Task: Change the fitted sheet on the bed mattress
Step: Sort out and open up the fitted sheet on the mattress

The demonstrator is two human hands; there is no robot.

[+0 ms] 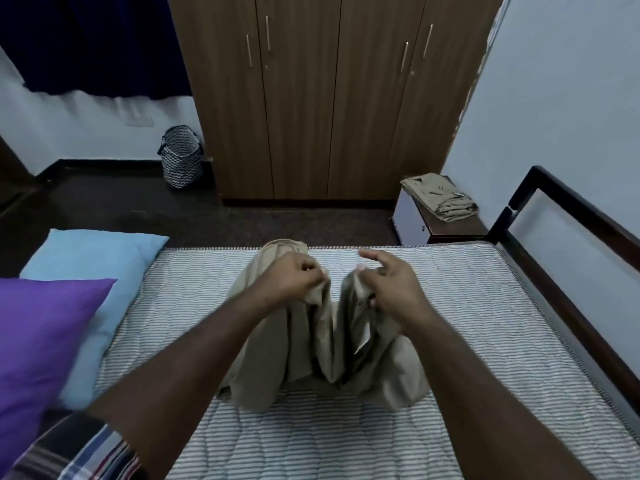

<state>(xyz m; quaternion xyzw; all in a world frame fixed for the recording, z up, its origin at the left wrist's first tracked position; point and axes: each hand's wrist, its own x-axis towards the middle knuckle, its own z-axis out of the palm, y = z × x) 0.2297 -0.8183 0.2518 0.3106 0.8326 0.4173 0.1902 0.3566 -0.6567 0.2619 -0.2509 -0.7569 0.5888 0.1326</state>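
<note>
Two hands, left (294,277) and right (388,284), pinch one beige sheet (311,341) beside two pillows (69,306).

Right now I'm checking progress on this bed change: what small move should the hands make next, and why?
Probably draw the two hands apart to open the sheet out. The left hand and right hand each grip a bunched part of the beige sheet close together, and it hangs in folds onto the bare striped mattress, so no corner can be found yet.
</note>
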